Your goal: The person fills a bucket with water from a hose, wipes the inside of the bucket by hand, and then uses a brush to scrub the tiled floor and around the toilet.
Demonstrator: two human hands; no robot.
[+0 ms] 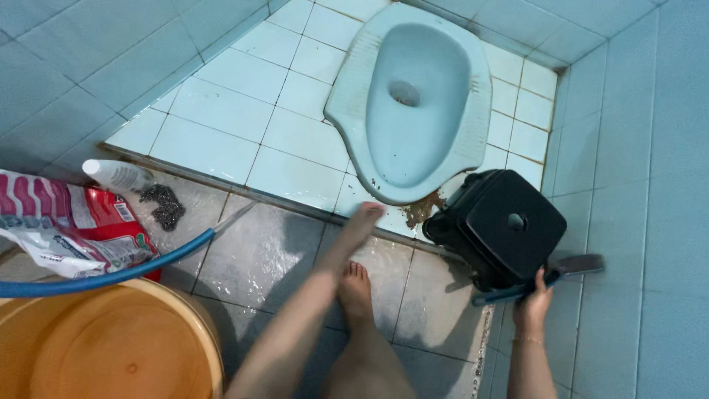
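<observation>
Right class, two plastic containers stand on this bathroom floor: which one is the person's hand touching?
The black upturned bucket by the squat toilet; the right hand grips its blue-handled edge. The orange basin sits untouched at lower left.

Right hand grips a brush beside black stool.

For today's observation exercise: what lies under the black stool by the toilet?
Under the black stool lie wet grey floor tiles and brown dirt at its left edge. The floor directly beneath it is hidden.

Left hand outstretched, right hand apparently gripping
</observation>
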